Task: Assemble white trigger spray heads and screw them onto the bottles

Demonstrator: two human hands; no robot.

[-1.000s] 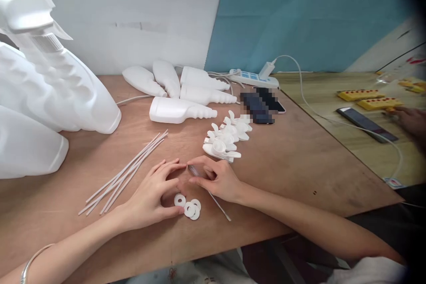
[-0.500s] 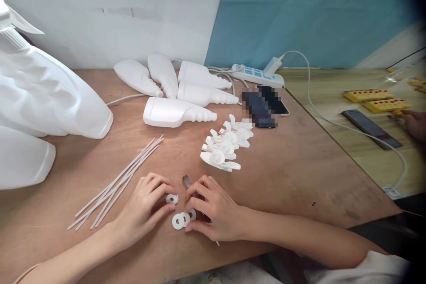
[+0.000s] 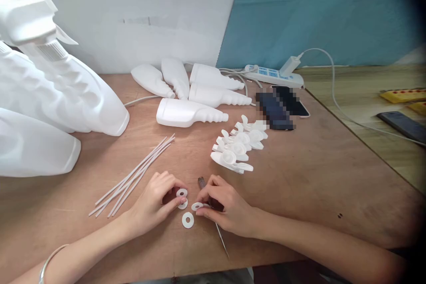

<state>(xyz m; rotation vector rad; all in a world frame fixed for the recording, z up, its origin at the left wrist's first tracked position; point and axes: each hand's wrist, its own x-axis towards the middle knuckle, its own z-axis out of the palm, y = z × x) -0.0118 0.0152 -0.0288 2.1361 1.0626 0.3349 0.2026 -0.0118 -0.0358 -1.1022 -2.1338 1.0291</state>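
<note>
My left hand (image 3: 155,206) is closed, thumb and forefinger pinching a flat white ring washer (image 3: 181,192). Another washer shows just below it, against the thumb tip; whether it is gripped too I cannot tell. Across a small gap, my right hand (image 3: 228,207) pinches a tilted white washer (image 3: 197,207) by its edge. One loose washer (image 3: 188,220) lies flat on the table between the hands. Beneath the right hand is a thin tool like a screwdriver; its dark handle end (image 3: 201,182) and metal shaft (image 3: 221,237) stick out, while the fingers cover its middle.
Several thin white tubes (image 3: 133,177) lie left of the hands. White plastic trigger parts (image 3: 233,151) sit in a row beyond the right hand. Empty-necked white bottles (image 3: 189,113) lie behind, with large spray bottles (image 3: 96,93) at left. Phones (image 3: 274,108) and a power strip (image 3: 282,77) are back right.
The overlapping washers between my hands have been spread apart. My right hand now holds one of them, and a second washer appears at my left thumb. The view has turned left.
</note>
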